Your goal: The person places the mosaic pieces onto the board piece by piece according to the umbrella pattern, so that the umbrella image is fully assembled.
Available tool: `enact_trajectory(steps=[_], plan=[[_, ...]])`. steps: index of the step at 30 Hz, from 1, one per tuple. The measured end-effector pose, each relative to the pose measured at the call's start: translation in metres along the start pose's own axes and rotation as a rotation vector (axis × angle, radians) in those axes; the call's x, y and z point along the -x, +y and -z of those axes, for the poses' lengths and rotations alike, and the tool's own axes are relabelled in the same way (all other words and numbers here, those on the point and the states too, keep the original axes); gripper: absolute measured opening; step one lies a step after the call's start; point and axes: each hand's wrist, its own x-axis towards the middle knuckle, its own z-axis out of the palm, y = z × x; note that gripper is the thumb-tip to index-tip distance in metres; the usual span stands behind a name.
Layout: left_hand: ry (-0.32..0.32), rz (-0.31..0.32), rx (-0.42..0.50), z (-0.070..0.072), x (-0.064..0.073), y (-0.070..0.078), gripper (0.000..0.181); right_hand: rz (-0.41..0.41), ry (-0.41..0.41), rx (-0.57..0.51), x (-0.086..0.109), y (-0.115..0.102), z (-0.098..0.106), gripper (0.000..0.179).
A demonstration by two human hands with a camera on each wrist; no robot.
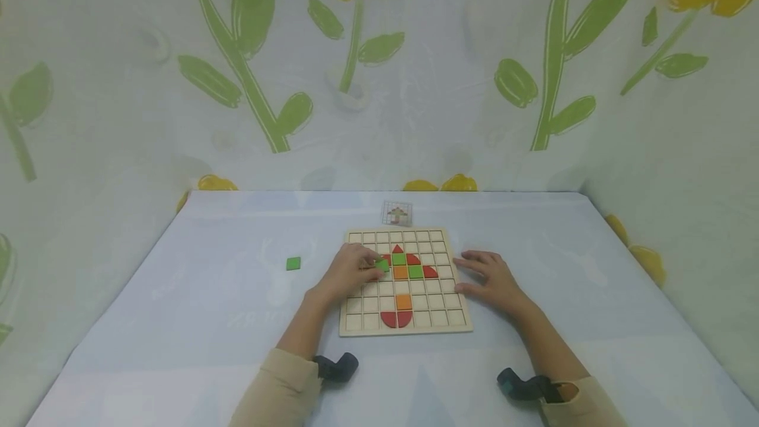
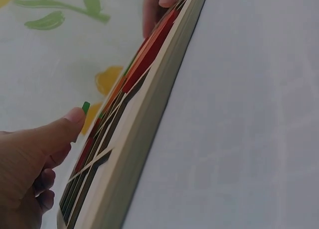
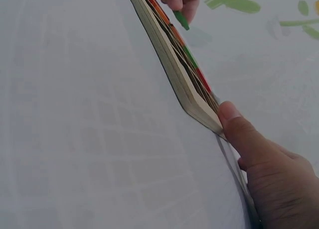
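My left hand pinches a small green square tile between thumb and fingers, over the left part of the pattern on the wooden grid board. In the left wrist view the tile's edge pokes out past the thumb, tilted and above the board. My right hand rests at the board's right side, fingers relaxed and thumb at its edge. Set in the grid are a red triangle, red rounded pieces, two orange squares and two green squares.
A loose green square tile lies on the white table left of the board. Behind the board is a small pattern card with a printed figure on a grid. A flower-print cloth stands behind the table and along its sides.
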Motion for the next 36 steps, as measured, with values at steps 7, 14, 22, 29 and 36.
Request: enact_trajectory(steps=[7,14,22,29,36], plan=[[-0.008,-0.055,-0.066,-0.0047,-0.0006,0.0044,0.03,-0.001,0.006,0.004,0.0002,0.0023,-0.0011,0.055],[0.003,-0.08,-0.124,-0.0064,0.0015,0.0034,0.029,0.01,0.017,0.002,-0.0006,0.004,-0.001,0.054],[0.0,-0.071,-0.123,-0.0068,0.0044,0.0045,0.027,0.003,0.002,-0.002,-0.0003,0.0026,-0.0001,0.055],[-0.015,-0.05,-0.093,-0.0067,0.0053,0.0047,0.026,0.0,0.0,-0.004,0.0001,0.0032,-0.0005,0.055],[-0.008,-0.045,-0.073,-0.0035,0.0051,0.0024,0.025,0.005,0.009,0.005,-0.0002,0.0043,-0.0017,0.055]])
